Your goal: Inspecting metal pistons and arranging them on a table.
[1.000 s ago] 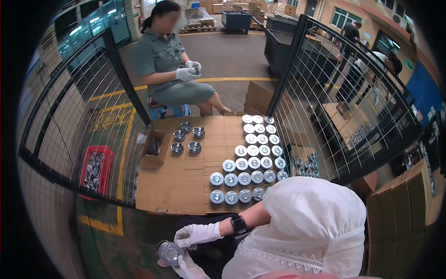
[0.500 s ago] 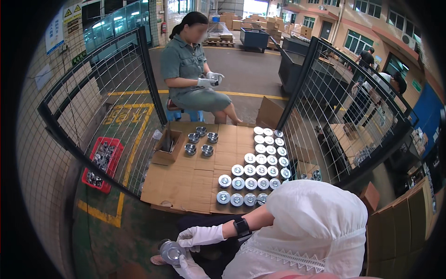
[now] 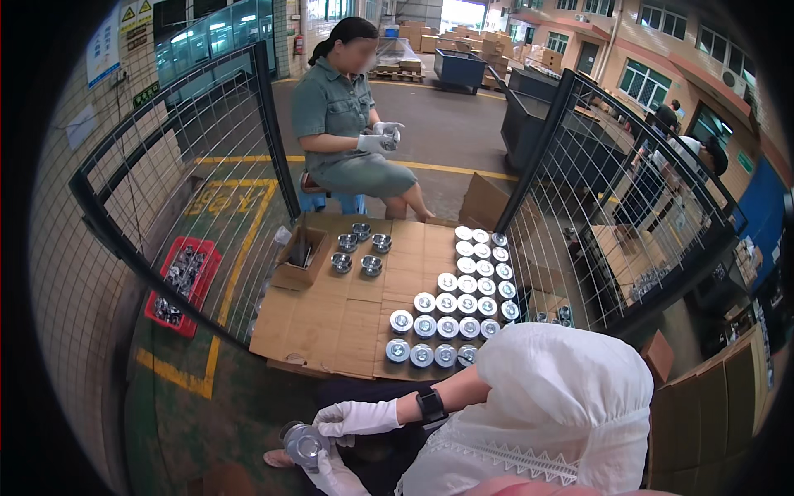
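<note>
A round, silvery metal piston [image 3: 305,447] is held low over my lap at the bottom left, away from the table. My gloved left hand [image 3: 332,474] grips its lower side, coming up from the bottom edge. The gloved fingers of my right hand [image 3: 347,419] close on its upper rim; a dark watch [image 3: 430,405] sits on that wrist. Many like pistons [image 3: 447,327] stand in rows, flat crowns up, on the cardboard-covered table [image 3: 331,326]. Several others [image 3: 371,265] stand apart at the far left with their hollow ends showing.
An open carton [image 3: 300,262] stands on the table's left side. Wire mesh panels [image 3: 186,165] [image 3: 637,190] flank the table. A red crate [image 3: 203,285] of metal parts lies on the floor at left. Across the table sits a co-worker [image 3: 343,124], a metal part in gloved hands.
Both my hands keep hold of the piston, which has barely shifted. Across the table, the co-worker's hands have moved slightly around their part. The whole view has tilted a little.
</note>
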Tool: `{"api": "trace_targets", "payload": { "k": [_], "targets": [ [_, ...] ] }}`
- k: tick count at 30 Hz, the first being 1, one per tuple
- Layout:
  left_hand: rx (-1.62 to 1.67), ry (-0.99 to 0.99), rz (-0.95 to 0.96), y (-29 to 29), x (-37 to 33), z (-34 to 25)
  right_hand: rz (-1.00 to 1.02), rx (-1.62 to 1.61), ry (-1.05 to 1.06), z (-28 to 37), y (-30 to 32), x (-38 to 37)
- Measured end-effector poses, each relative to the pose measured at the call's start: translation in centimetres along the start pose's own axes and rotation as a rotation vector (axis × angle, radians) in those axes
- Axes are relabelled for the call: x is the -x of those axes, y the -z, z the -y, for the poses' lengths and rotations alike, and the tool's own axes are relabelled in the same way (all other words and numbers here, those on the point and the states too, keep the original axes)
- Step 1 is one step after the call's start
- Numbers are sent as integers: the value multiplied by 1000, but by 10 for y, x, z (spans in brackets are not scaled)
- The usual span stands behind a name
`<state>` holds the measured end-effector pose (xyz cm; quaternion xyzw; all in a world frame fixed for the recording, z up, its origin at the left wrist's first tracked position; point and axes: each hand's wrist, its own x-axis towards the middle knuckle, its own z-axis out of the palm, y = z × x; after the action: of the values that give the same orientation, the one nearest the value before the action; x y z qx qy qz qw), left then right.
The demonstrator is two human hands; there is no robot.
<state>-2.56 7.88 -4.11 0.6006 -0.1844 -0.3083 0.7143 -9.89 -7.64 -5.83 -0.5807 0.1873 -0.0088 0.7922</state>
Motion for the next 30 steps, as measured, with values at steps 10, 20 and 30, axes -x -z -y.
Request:
{"api": "trace_targets", "payload": {
  "k": [10, 20, 30],
  "targets": [
    [-242, -138, 3, -9, 3, -9, 39, -45, 19, -4, 3, 2],
    [-157, -34, -37, -8, 9, 3, 24, -41, 13, -2, 3, 5],
    [-71, 3, 34, -10, 3, -1, 28, -31, 52, -2, 8, 4]
  ]
}}
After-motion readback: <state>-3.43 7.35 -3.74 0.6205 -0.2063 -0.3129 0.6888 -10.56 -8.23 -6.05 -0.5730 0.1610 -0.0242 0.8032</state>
